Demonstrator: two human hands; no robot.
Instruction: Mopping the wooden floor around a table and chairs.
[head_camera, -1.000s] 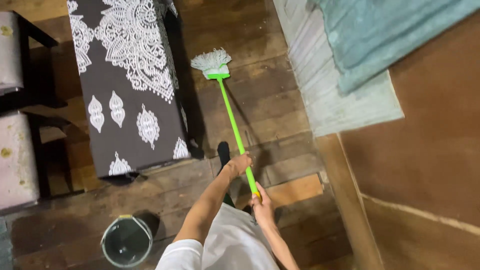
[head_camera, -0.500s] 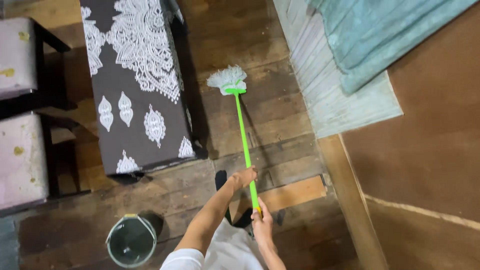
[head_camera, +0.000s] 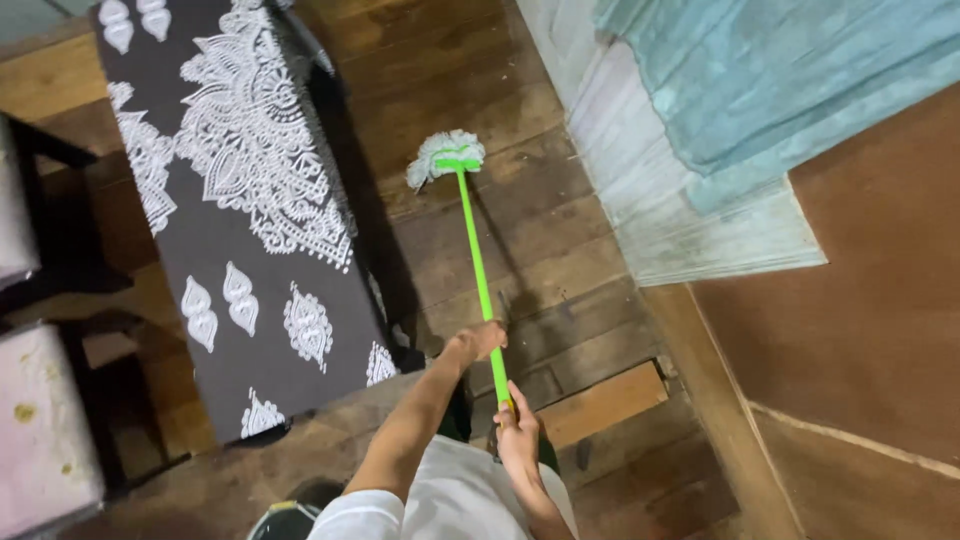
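While both hands wrap tight around the green mop handle (head_camera: 478, 262), no finger is spread open. The right hand (head_camera: 520, 438) grips the near end of the stick, close to the person's body. The left hand (head_camera: 481, 340) grips it a little higher up, toward 12 o'clock from the right hand. So the left hand is the one nearer the mop head (head_camera: 444, 156).

From the hands, the stick runs long and straight toward 12 o'clock, leaning just a bit toward 11. At its far end sits the white stringy mop head, resting on the wood floor (head_camera: 530, 240). The strings fan out toward 9 o'clock from the green clip.

Just beside the mop head, at 9 o'clock, stands a long piece of furniture under a dark cloth (head_camera: 240, 230) with white patterns. At 3 o'clock from the mop head is a pale wall (head_camera: 650, 190), with a blue-green cloth (head_camera: 760, 90) hanging above it. Down by the person's left arm, at the bottom edge of the view, the rim of a bucket (head_camera: 280, 515) peeks in.
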